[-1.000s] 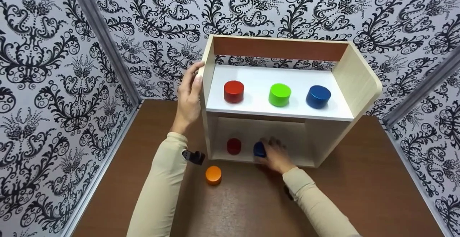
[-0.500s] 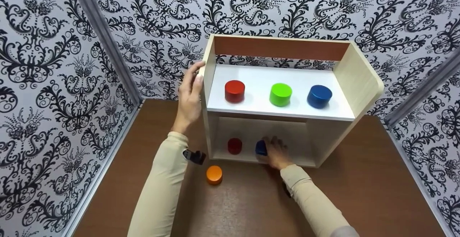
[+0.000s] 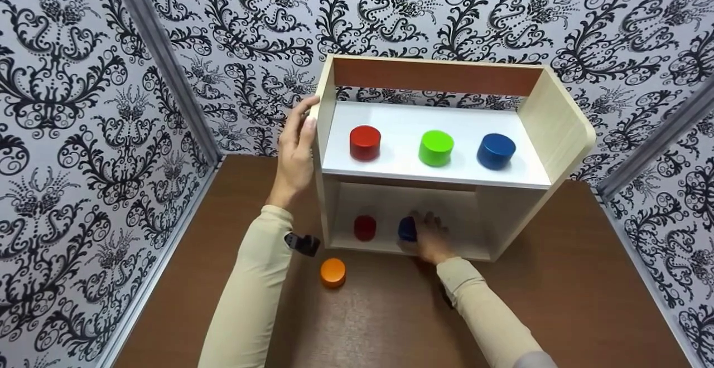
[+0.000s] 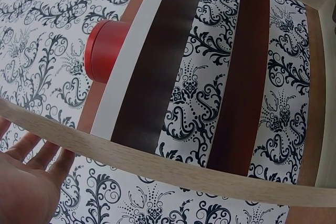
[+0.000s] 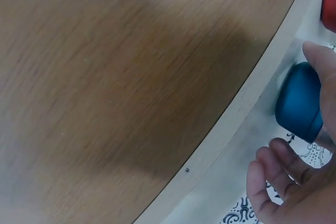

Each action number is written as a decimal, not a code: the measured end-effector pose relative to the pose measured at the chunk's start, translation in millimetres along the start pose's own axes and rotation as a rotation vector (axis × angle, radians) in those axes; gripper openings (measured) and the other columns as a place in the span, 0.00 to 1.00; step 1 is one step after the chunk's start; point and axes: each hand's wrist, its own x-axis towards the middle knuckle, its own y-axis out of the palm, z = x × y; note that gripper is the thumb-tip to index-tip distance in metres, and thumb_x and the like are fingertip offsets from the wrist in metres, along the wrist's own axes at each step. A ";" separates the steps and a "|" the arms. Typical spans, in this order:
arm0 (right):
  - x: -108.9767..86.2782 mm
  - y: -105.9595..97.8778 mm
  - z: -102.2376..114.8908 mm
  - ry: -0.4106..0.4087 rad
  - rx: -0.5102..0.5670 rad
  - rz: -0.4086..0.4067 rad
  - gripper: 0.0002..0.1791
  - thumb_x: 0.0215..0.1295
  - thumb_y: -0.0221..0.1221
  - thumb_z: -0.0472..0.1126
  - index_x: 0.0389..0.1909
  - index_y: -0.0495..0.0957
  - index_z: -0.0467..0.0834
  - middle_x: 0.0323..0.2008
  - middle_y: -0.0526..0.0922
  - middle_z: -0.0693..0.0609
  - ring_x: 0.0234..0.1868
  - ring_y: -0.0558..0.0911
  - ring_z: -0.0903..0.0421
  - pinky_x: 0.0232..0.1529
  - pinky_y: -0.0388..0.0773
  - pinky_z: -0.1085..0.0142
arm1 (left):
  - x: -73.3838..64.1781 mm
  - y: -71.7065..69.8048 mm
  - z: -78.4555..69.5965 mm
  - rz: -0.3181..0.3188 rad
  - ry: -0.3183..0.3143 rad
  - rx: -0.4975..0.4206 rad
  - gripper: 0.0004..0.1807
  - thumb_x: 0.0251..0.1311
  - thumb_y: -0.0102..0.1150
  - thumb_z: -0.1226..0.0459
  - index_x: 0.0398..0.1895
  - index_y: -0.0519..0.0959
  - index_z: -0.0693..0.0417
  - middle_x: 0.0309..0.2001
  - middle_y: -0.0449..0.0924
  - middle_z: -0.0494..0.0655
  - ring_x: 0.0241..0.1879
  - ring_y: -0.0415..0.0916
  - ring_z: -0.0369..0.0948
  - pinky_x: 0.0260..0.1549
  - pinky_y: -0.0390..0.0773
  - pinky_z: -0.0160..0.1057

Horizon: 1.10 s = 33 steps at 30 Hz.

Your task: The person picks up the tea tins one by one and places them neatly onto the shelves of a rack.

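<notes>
My left hand (image 3: 294, 153) holds the left side panel (image 3: 323, 128) of a two-level wooden shelf unit, thumb on its front edge. In the left wrist view, several fingertips meet the panel's outer side. My right hand (image 3: 432, 240) reaches into the lower level and grips a blue cylinder (image 3: 407, 229). From the right wrist, the thumb and a partly hidden finger pinch this cylinder (image 5: 300, 100), while the other fingers curl loosely apart from it. To its left stands a dark red cylinder (image 3: 365, 228). On the white upper shelf (image 3: 390, 112) stand red (image 3: 365, 144), green (image 3: 436, 148) and blue cylinders.
An orange cylinder (image 3: 333, 272) stands on the brown table (image 3: 362, 323), in front of the unit's lower left corner. The right side panel (image 3: 558, 122) rises on the far side. Patterned walls (image 3: 251, 33) enclose the table at the back and both sides.
My right hand has shifted slightly to the right along with the lower blue cylinder, and its fingers lie a little differently around it. My left hand stays on the side panel.
</notes>
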 end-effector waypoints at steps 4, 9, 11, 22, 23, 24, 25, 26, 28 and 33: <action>0.8 -9.0 3.6 0.006 0.015 0.001 0.43 0.50 0.77 0.53 0.64 0.72 0.38 0.49 0.73 0.28 0.50 0.75 0.29 0.45 0.75 0.32 | -0.1 -0.2 -0.3 -0.002 -0.010 0.006 0.23 0.75 0.40 0.64 0.67 0.68 0.67 0.59 0.72 0.71 0.51 0.74 0.64 0.50 0.78 0.61; -0.8 -23.9 10.3 -0.009 0.037 -0.008 0.41 0.49 0.78 0.52 0.61 0.73 0.40 0.46 0.74 0.33 0.48 0.75 0.33 0.43 0.76 0.36 | 0.0 -0.6 -0.1 -0.004 -0.002 0.026 0.23 0.75 0.40 0.64 0.67 0.68 0.67 0.60 0.72 0.67 0.52 0.74 0.63 0.52 0.79 0.55; -2.5 -28.4 12.8 -0.021 0.050 -0.016 0.41 0.48 0.79 0.52 0.60 0.74 0.40 0.45 0.74 0.35 0.47 0.76 0.34 0.42 0.76 0.38 | -0.3 -0.7 -0.1 -0.009 -0.003 0.032 0.22 0.75 0.41 0.65 0.67 0.68 0.66 0.60 0.73 0.67 0.51 0.74 0.62 0.51 0.79 0.52; -23.0 -39.2 27.5 -0.092 0.023 -0.113 0.42 0.49 0.78 0.52 0.62 0.74 0.39 0.48 0.78 0.34 0.51 0.78 0.33 0.44 0.79 0.37 | -0.6 0.2 0.5 -0.014 -0.001 0.007 0.22 0.75 0.40 0.67 0.67 0.68 0.69 0.59 0.73 0.66 0.52 0.72 0.63 0.54 0.78 0.52; -25.0 -39.4 29.7 -0.097 0.029 -0.115 0.42 0.50 0.77 0.52 0.62 0.74 0.38 0.49 0.78 0.34 0.51 0.78 0.33 0.45 0.79 0.37 | -0.6 0.2 0.8 -0.014 0.002 0.006 0.22 0.75 0.40 0.67 0.66 0.68 0.69 0.59 0.73 0.66 0.52 0.72 0.64 0.54 0.78 0.52; -27.0 -39.7 32.2 -0.101 0.039 -0.108 0.42 0.50 0.77 0.52 0.63 0.73 0.37 0.50 0.78 0.34 0.52 0.78 0.33 0.46 0.79 0.37 | -0.6 0.3 0.7 -0.016 0.004 0.008 0.22 0.75 0.40 0.67 0.66 0.68 0.69 0.60 0.73 0.66 0.53 0.72 0.63 0.55 0.77 0.51; -28.8 -39.6 34.7 -0.108 0.048 -0.101 0.42 0.51 0.77 0.52 0.63 0.73 0.37 0.51 0.78 0.34 0.53 0.78 0.33 0.47 0.79 0.37 | -0.6 0.4 0.7 -0.017 0.005 0.011 0.22 0.75 0.40 0.67 0.66 0.68 0.69 0.61 0.72 0.66 0.54 0.72 0.63 0.56 0.77 0.50; -30.2 -39.0 37.1 -0.113 0.055 -0.093 0.42 0.51 0.77 0.52 0.63 0.73 0.36 0.52 0.78 0.34 0.54 0.77 0.33 0.48 0.79 0.37 | -0.4 0.4 0.7 -0.016 0.007 0.012 0.22 0.75 0.40 0.67 0.66 0.68 0.69 0.61 0.72 0.66 0.54 0.72 0.63 0.56 0.77 0.50; -33.1 -38.0 42.9 -0.120 0.067 -0.073 0.42 0.53 0.76 0.52 0.63 0.72 0.35 0.54 0.77 0.33 0.54 0.77 0.33 0.51 0.79 0.38 | -0.4 0.4 0.6 -0.014 0.006 0.015 0.22 0.75 0.40 0.67 0.66 0.68 0.69 0.61 0.72 0.66 0.54 0.72 0.63 0.56 0.77 0.49; -40.9 -33.7 59.9 -0.135 0.065 0.014 0.43 0.60 0.72 0.54 0.65 0.69 0.29 0.60 0.72 0.24 0.61 0.73 0.27 0.61 0.72 0.36 | 0.5 0.5 0.2 -0.009 0.005 0.020 0.22 0.75 0.40 0.66 0.67 0.68 0.68 0.61 0.72 0.66 0.54 0.72 0.62 0.55 0.77 0.49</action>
